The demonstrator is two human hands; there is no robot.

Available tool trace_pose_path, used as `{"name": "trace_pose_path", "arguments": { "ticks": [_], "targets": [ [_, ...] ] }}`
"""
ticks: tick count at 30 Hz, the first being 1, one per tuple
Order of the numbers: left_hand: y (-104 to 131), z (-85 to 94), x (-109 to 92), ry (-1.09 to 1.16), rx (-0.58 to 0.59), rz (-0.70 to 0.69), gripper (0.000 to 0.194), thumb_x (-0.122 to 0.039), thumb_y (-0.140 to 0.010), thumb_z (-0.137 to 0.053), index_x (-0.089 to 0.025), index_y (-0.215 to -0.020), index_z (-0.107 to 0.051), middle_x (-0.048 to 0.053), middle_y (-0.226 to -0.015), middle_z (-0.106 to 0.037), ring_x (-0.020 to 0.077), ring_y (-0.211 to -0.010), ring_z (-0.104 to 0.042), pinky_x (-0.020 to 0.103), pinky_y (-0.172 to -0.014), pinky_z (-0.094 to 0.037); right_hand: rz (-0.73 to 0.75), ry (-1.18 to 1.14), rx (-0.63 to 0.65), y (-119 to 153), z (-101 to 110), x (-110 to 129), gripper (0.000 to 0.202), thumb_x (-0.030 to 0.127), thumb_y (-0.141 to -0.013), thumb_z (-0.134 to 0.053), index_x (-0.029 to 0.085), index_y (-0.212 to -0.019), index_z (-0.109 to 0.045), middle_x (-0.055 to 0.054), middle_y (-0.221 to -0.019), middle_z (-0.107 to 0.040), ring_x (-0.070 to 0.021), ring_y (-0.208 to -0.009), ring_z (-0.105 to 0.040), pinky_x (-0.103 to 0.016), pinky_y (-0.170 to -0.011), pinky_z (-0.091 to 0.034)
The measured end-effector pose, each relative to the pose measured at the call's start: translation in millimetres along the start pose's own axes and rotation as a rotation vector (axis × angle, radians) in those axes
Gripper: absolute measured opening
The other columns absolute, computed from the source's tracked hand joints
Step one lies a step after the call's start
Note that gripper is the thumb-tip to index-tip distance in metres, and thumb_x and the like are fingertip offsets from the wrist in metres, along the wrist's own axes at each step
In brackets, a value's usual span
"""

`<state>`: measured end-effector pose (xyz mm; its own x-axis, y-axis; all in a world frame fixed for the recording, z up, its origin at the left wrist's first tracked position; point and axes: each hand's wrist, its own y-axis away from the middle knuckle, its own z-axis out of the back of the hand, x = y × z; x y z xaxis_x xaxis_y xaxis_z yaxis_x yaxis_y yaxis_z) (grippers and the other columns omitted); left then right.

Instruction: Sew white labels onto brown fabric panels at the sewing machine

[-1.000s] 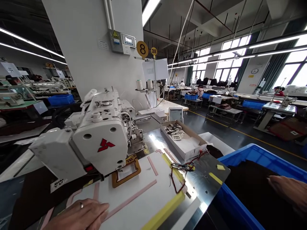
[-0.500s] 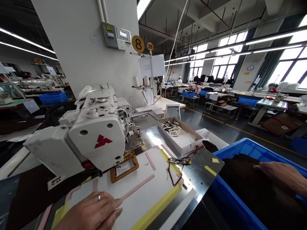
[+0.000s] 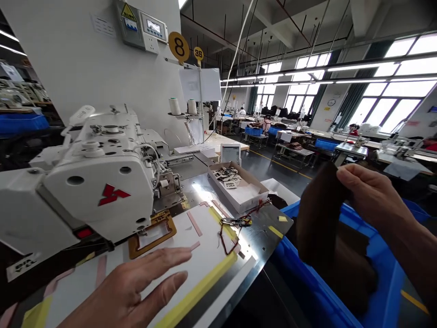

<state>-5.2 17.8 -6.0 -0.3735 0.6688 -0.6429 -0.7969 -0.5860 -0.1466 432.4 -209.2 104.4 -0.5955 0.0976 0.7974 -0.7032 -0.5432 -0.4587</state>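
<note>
My right hand point(image 3: 375, 191) pinches the top of a dark brown fabric piece point(image 3: 321, 223), which hangs down over the blue crate point(image 3: 387, 291). Over the white work surface point(image 3: 191, 269) with its pink and yellow tape strips, my left hand point(image 3: 136, 287) is open, fingers stretched out and thumb apart. Just beyond it sits a brown clamp frame point(image 3: 153, 237) under the head of a white sewing machine point(image 3: 95, 182). Thread snips point(image 3: 237, 221) with a dark red cord lie to the right of the taped area.
An open box point(image 3: 239, 187) of printed labels stands at the back of the metal table, near a small screen point(image 3: 230, 153). Thread cones point(image 3: 175, 106) are on a stand behind. More dark fabric point(image 3: 355, 237) lies in the crate.
My right hand has lifted the brown fabric piece out of the crate, up and leftward. My left hand has opened its fingers. The view has swung to the right.
</note>
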Motion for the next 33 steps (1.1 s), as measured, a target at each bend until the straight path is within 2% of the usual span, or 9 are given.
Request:
{"name": "trace_pose_path", "arguments": {
  "ticks": [3,6,9,11,14,18,23,30,33],
  "targets": [
    [-23,0.5,-26,0.202,0.093,0.156,0.057,-0.067,-0.092,-0.065,-0.042,-0.144,-0.063,0.003,-0.149,-0.063,0.0395,-0.136,-0.060,0.040,-0.087,-0.066,-0.051,-0.295,0.216,17,-19,52,0.034,0.055,-0.091,-0.077,0.023,-0.087,-0.066,-0.001,-0.071,-0.058,-0.0135,-0.056,-0.050,-0.028,-0.051,-0.040],
    [-45,-6.6,-58,0.535,0.116,0.155,0.074,-0.069,-0.093,-0.066,-0.040,-0.158,-0.045,0.007,-0.158,-0.054,0.0365,-0.145,-0.051,0.048,-0.110,-0.054,-0.133,-0.478,0.450,41,-40,97,0.033,0.051,-0.085,-0.084,0.025,-0.087,-0.066,0.002,-0.062,-0.054,-0.0120,-0.047,-0.046,-0.023,-0.042,-0.034],
    [-61,-14.4,-82,0.898,0.194,0.058,0.098,-0.074,-0.083,-0.076,-0.034,-0.163,-0.036,0.010,-0.167,-0.041,0.0348,-0.154,-0.039,0.044,-0.113,-0.051,-0.135,-0.617,0.666,57,-61,122,0.026,0.046,-0.087,-0.084,0.025,-0.089,-0.069,-0.001,-0.070,-0.062,-0.0167,-0.057,-0.058,-0.027,-0.050,-0.048],
    [-64,-15.4,-90,1.079,0.227,0.032,0.094,-0.069,-0.080,-0.082,-0.029,-0.157,-0.047,0.012,-0.155,-0.055,0.0346,-0.140,-0.055,0.040,-0.106,-0.054,-0.074,-0.658,0.838,58,-78,125,0.018,0.040,-0.092,-0.079,0.025,-0.096,-0.071,-0.003,-0.079,-0.067,-0.0202,-0.069,-0.065,-0.031,-0.061,-0.055],
    [-57,-9.1,-84,1.201,0.207,0.136,0.058,-0.056,-0.085,-0.085,-0.019,-0.126,-0.071,0.011,-0.116,-0.076,0.0260,-0.101,-0.073,0.032,-0.087,-0.057,0.010,-0.666,0.993,50,-108,111,0.010,0.033,-0.098,-0.075,0.024,-0.103,-0.072,-0.002,-0.086,-0.068,-0.0177,-0.078,-0.066,-0.029,-0.070,-0.055],
    [-34,6.3,-54,1.037,0.032,0.246,0.039,-0.055,-0.092,-0.077,-0.018,-0.101,-0.074,0.006,-0.095,-0.075,0.0206,-0.086,-0.071,0.027,-0.074,-0.055,-0.074,-0.667,1.037,46,-157,79,0.028,0.036,-0.096,-0.076,0.025,-0.121,-0.070,-0.004,-0.109,-0.072,-0.0207,-0.099,-0.068,-0.032,-0.086,-0.054],
    [-4,22.2,-22,0.642,-0.206,0.370,0.045,-0.063,-0.090,-0.073,-0.018,-0.083,-0.070,0.002,-0.076,-0.067,0.0178,-0.069,-0.062,0.025,-0.059,-0.047,-0.071,-0.478,1.008,65,-209,53,0.039,0.056,-0.097,-0.070,0.019,-0.086,-0.064,0.002,-0.073,-0.056,-0.0131,-0.065,-0.049,-0.025,-0.057,-0.037],
    [23,28.0,-11,0.883,-0.124,0.488,0.049,-0.056,-0.090,-0.077,-0.025,-0.127,-0.068,0.005,-0.108,-0.075,0.0248,-0.100,-0.071,0.036,-0.092,-0.057,0.156,-0.281,0.860,79,-254,44,0.053,0.059,-0.106,-0.048,0.023,-0.069,-0.040,0.003,-0.068,-0.039,-0.0140,-0.062,-0.037,-0.028,-0.054,-0.028],
    [28,19.5,3,0.841,-0.107,0.498,0.045,-0.060,-0.090,-0.076,-0.019,-0.107,-0.070,0.004,-0.088,-0.071,0.0192,-0.080,-0.067,0.029,-0.074,-0.056,0.194,-0.246,0.832,78,-267,41,0.050,0.057,-0.105,-0.051,0.022,-0.070,-0.044,0.002,-0.069,-0.044,-0.0158,-0.066,-0.040,-0.029,-0.057,-0.031]
  ]
}}
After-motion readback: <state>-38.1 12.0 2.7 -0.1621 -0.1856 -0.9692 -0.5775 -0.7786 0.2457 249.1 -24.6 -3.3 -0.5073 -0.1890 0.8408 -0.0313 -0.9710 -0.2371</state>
